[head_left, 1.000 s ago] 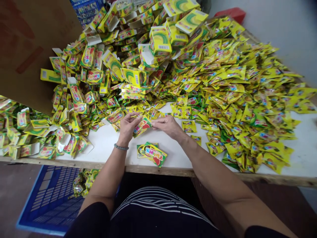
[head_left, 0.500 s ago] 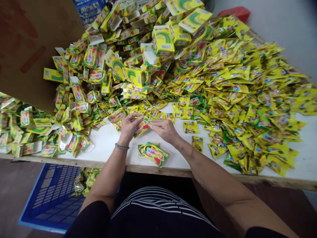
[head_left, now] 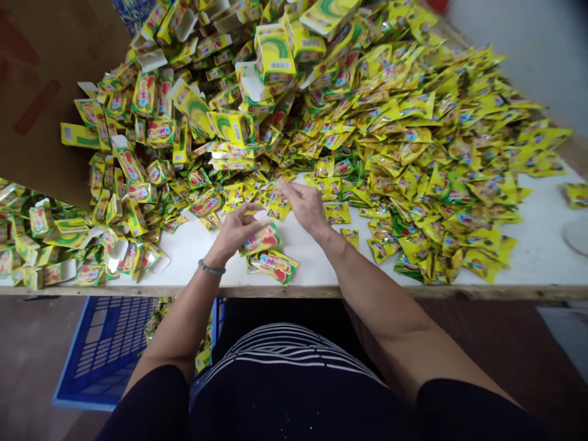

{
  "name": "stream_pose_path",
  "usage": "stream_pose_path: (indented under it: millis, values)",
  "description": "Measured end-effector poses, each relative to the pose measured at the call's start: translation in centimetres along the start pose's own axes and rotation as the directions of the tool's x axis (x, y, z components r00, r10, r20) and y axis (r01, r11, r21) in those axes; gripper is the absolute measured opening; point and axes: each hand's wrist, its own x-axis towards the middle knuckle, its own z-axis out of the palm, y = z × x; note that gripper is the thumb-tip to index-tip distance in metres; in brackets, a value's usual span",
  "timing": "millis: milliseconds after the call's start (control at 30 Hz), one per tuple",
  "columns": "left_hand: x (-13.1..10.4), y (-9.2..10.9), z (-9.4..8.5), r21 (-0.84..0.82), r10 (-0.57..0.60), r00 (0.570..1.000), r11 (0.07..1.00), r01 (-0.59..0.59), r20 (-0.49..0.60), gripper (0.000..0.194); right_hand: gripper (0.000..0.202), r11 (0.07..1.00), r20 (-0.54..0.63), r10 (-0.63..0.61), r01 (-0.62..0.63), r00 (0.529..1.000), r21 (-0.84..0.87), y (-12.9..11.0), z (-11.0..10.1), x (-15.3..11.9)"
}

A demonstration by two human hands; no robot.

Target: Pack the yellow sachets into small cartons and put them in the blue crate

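Note:
My left hand point(head_left: 235, 231) is open, thumb and index finger apart, just over a small yellow-green printed box point(head_left: 263, 240). That box is slightly blurred; whether the fingers still touch it I cannot make out. Directly below it, another printed box point(head_left: 274, 266) lies flat at the table's front, overlapping something partly hidden. My right hand point(head_left: 304, 207) reaches out over the near edge of the loose yellow sachets, fingers stretched to the left. No object shows in it, and a yellow sachet point(head_left: 279, 210) lies under its fingertips.
Small cartons point(head_left: 232, 127), several with flaps up, heap at the back and left. A large mound of yellow sachets point(head_left: 413, 147) covers the right. A brown cardboard box point(head_left: 41, 116) stands at left. Below the white table point(head_left: 321, 269) is a blue crate point(head_left: 98, 349).
My right hand has left the small box and moved up toward the sachets. My left hand has opened, and the box is lower, nearer the other one. The camera view has shifted.

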Motion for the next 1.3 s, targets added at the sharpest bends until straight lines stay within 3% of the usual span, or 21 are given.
stream_pose_path:
  millis: [67,167,267,367,433,567,633,700,767,833,900,1000,1100,1167,1233,1300]
  values:
    - [-1.1,0.6,0.1,0.354,-0.026,0.972,0.933,-0.060,0.235,0.054,0.058,0.999,-0.029,-0.001,0.000,1.000,-0.035,0.1,-0.3,0.2]
    - [-2.0,1.9,0.7,0.743,-0.169,0.884,0.622,-0.247,0.435,0.063,0.057,0.982,0.049,-0.094,0.100,0.994,-0.158,0.3,0.1,0.0]
    - [-2.0,3.2,1.3,0.885,-0.448,0.784,0.379,-0.269,0.430,0.077,0.049,0.954,0.105,-0.162,0.183,0.981,-0.238,0.9,0.9,-0.4]
    - [-1.9,3.6,1.5,0.924,-0.600,0.709,0.308,-0.224,0.372,0.076,0.041,0.938,0.141,-0.179,0.212,0.974,-0.275,1.5,1.5,-0.6]
    - [-2.4,3.3,1.5,0.916,-0.578,0.721,0.339,-0.213,0.382,0.071,0.037,0.929,0.149,-0.176,0.214,0.973,-0.301,1.8,1.7,-0.7]
    - [-5.2,2.7,0.5,0.880,-0.436,0.823,0.450,-0.149,0.363,0.072,0.032,0.910,0.210,-0.168,0.234,0.963,-0.343,2.1,2.1,-0.9]
    - [-7.8,3.3,-1.8,0.886,-0.350,0.894,0.453,-0.101,0.281,0.073,0.029,0.903,0.259,-0.153,0.241,0.954,-0.356,2.0,2.1,-1.0]
    - [-11.2,4.4,-5.5,0.911,-0.313,0.939,0.413,0.001,0.140,0.066,0.026,0.894,0.297,-0.134,0.245,0.945,-0.375,1.8,2.2,-1.0]
    - [-14.7,5.6,-10.2,0.934,-0.358,0.934,0.330,0.136,-0.009,0.061,0.025,0.886,0.323,-0.126,0.252,0.938,-0.388,1.7,2.3,-1.0]
    - [-17.7,6.5,-14.4,0.938,-0.416,0.900,0.244,0.247,-0.129,0.061,0.025,0.879,0.341,-0.128,0.266,0.931,-0.395,1.6,2.5,-1.1]
    - [-19.0,7.0,-17.1,0.927,-0.352,0.914,0.234,0.294,-0.201,0.061,0.025,0.874,0.363,-0.136,0.284,0.922,-0.395,1.6,3.0,-1.2]
    - [-16.3,6.8,-18.0,0.918,-0.123,0.955,0.266,0.294,-0.270,0.047,0.025,0.871,0.396,-0.139,0.303,0.908,-0.387,1.8,3.7,-1.3]
    - [-8.9,6.3,-16.7,0.942,0.113,0.953,0.221,0.251,-0.281,0.035,0.024,0.870,0.412,-0.130,0.304,0.902,-0.389,2.1,4.1,-1.5]
    - [-3.2,5.8,-15.6,0.958,0.242,0.935,0.188,0.217,-0.259,0.038,0.023,0.865,0.408,-0.130,0.304,0.904,-0.399,2.3,4.1,-1.6]
    - [1.6,5.2,-14.3,0.964,0.248,0.940,0.179,0.194,-0.235,0.055,0.024,0.859,0.402,-0.137,0.311,0.905,-0.408,2.6,4.0,-1.6]
    - [4.6,4.1,-13.1,0.960,0.144,0.961,0.192,0.206,-0.235,0.070,0.024,0.854,0.403,-0.145,0.320,0.903,-0.410,2.8,3.9,-1.5]
